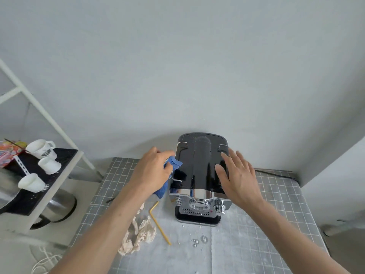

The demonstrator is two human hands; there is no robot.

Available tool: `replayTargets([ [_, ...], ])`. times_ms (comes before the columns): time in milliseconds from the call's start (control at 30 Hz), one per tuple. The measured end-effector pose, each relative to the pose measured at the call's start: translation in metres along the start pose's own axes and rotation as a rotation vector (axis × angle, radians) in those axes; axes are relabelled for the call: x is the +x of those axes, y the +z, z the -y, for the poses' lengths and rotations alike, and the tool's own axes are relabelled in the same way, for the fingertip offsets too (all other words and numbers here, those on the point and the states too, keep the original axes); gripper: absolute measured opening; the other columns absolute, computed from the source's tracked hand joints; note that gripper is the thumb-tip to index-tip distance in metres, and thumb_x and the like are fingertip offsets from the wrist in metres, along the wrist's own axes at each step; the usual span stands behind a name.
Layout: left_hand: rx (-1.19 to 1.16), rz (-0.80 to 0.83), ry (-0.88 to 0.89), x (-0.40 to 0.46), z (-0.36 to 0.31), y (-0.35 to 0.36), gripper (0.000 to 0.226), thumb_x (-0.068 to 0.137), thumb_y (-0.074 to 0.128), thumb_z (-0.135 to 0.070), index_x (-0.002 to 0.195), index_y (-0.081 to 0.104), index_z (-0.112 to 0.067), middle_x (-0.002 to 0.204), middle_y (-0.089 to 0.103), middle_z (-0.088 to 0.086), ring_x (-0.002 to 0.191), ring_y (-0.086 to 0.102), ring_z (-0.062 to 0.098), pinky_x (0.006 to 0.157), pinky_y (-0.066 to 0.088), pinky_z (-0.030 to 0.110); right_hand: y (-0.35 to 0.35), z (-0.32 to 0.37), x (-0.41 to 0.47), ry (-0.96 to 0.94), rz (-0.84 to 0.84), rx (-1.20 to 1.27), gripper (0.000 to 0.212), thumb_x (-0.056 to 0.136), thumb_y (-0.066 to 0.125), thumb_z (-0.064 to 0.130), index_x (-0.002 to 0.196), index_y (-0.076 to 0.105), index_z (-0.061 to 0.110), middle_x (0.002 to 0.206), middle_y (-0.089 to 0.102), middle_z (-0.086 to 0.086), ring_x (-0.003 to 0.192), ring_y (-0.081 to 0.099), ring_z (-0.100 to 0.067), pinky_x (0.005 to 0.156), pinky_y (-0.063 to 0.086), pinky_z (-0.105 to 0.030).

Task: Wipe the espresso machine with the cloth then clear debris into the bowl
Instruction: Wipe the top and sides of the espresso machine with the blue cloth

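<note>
The espresso machine [199,167], glossy black on top with a chrome front, stands at the back of a table covered in grey checked cloth [280,204]. My left hand [152,169] is shut on a crumpled blue cloth [173,164] and presses it against the machine's left side; more of the cloth hangs below my wrist. Resting flat with spread fingers on the right part of the machine's top is my right hand [239,177]. Debris lies in front: crumpled beige paper [140,232], a bent yellow straw [158,222] and some water drops [197,241]. No bowl is in view.
To the left stands a white shelf frame with a black mat [57,169] holding three white cups [42,148]. A steel pot [59,206] sits beneath it. A dark cable [276,175] runs behind the machine on the right. The wall is close behind.
</note>
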State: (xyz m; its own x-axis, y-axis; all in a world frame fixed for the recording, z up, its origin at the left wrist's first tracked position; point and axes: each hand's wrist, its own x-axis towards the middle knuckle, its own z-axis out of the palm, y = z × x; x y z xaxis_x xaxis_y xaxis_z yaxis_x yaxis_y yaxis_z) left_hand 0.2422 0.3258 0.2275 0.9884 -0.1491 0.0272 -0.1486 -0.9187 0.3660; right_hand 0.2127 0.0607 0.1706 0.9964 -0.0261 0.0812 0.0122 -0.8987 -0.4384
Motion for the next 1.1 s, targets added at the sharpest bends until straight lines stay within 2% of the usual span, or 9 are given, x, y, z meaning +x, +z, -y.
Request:
replayTargets([
  [133, -0.053, 0.079, -0.043, -0.023, 0.021, 0.015, 0.025, 0.096, 0.057, -0.018, 0.110, 0.073, -0.032, 0.094, 0.053, 0.002, 0.083, 0.059, 0.023, 0.074, 0.051, 0.039, 0.015, 0.013, 0.002, -0.015, 0.078, -0.065, 0.069, 0.106, 0.020, 0.064, 0.164, 0.024, 0.027, 0.176, 0.004, -0.002, 0.162, -0.006, -0.027, 0.131, 0.006, -0.054],
  [233, -0.108, 0.078, -0.020, -0.032, 0.023, 0.028, 0.016, 0.097, 0.060, -0.023, 0.099, 0.074, -0.030, 0.085, 0.050, -0.001, 0.072, 0.052, 0.012, 0.062, 0.039, 0.031, 0.021, 0.015, 0.005, -0.010, 0.073, -0.112, 0.070, 0.105, 0.019, 0.066, 0.163, 0.025, 0.027, 0.176, 0.001, -0.005, 0.162, -0.008, -0.032, 0.130, 0.008, -0.057],
  [367, -0.228, 0.067, -0.059, -0.035, 0.026, 0.036, 0.016, 0.097, 0.068, -0.036, 0.105, 0.078, -0.027, 0.096, 0.058, 0.000, 0.083, 0.059, 0.013, 0.072, 0.045, 0.032, 0.025, 0.015, 0.007, -0.001, 0.070, -0.146, 0.071, 0.104, 0.019, 0.066, 0.162, 0.028, 0.026, 0.176, 0.003, -0.008, 0.162, -0.010, -0.032, 0.129, 0.008, -0.059],
  [467, -0.421, -0.007, -0.189, -0.042, 0.019, 0.041, 0.005, 0.089, 0.077, -0.035, 0.093, 0.080, -0.034, 0.086, 0.067, -0.009, 0.079, 0.064, 0.006, 0.069, 0.050, 0.028, 0.028, 0.015, 0.006, 0.010, 0.053, -0.151, 0.071, 0.104, 0.018, 0.066, 0.161, 0.030, 0.026, 0.176, 0.004, -0.008, 0.162, -0.011, -0.030, 0.130, 0.008, -0.057],
  [567, -0.669, -0.072, -0.370, -0.048, 0.005, 0.048, 0.010, 0.079, 0.085, -0.026, 0.083, 0.077, -0.033, 0.073, 0.073, -0.014, 0.070, 0.068, 0.002, 0.059, 0.050, 0.016, 0.030, 0.015, 0.006, 0.017, 0.024, -0.150, 0.074, 0.103, 0.013, 0.069, 0.161, 0.032, 0.026, 0.176, 0.005, -0.007, 0.162, -0.010, -0.029, 0.130, 0.009, -0.057],
  [667, -0.796, -0.128, -0.482, -0.047, -0.007, 0.057, 0.015, 0.073, 0.087, -0.025, 0.078, 0.073, -0.025, 0.070, 0.072, -0.009, 0.064, 0.067, 0.007, 0.056, 0.050, 0.020, 0.033, 0.014, 0.007, 0.021, 0.005, -0.156, 0.076, 0.102, 0.012, 0.069, 0.160, 0.034, 0.026, 0.176, 0.006, -0.007, 0.162, -0.009, -0.029, 0.130, 0.011, -0.058],
  [833, -0.706, -0.163, -0.499, -0.046, -0.011, 0.067, 0.017, 0.076, 0.083, -0.033, 0.079, 0.068, -0.025, 0.071, 0.071, -0.006, 0.065, 0.067, 0.010, 0.062, 0.058, 0.033, 0.034, 0.014, 0.007, 0.018, 0.003, -0.147, 0.075, 0.102, 0.013, 0.070, 0.160, 0.034, 0.027, 0.176, 0.006, -0.005, 0.162, -0.012, -0.026, 0.130, 0.009, -0.057],
  [967, -0.534, -0.224, -0.395, -0.047, -0.008, 0.073, 0.009, 0.085, 0.074, -0.037, 0.087, 0.069, -0.030, 0.088, 0.068, -0.010, 0.080, 0.065, 0.008, 0.071, 0.055, 0.033, 0.033, 0.012, 0.006, 0.013, 0.008, -0.133, 0.075, 0.103, 0.013, 0.070, 0.160, 0.034, 0.027, 0.176, 0.005, -0.004, 0.161, -0.015, -0.024, 0.130, 0.009, -0.056],
  [1100, -0.326, -0.324, -0.285, -0.052, -0.014, 0.074, 0.010, 0.092, 0.072, -0.033, 0.092, 0.069, -0.023, 0.095, 0.056, -0.011, 0.071, 0.056, 0.011, 0.059, 0.045, 0.028, 0.032, 0.012, 0.006, 0.011, 0.017, -0.135, 0.075, 0.103, 0.012, 0.070, 0.161, 0.032, 0.028, 0.176, 0.004, -0.004, 0.161, -0.017, -0.023, 0.130, 0.008, -0.057],
])
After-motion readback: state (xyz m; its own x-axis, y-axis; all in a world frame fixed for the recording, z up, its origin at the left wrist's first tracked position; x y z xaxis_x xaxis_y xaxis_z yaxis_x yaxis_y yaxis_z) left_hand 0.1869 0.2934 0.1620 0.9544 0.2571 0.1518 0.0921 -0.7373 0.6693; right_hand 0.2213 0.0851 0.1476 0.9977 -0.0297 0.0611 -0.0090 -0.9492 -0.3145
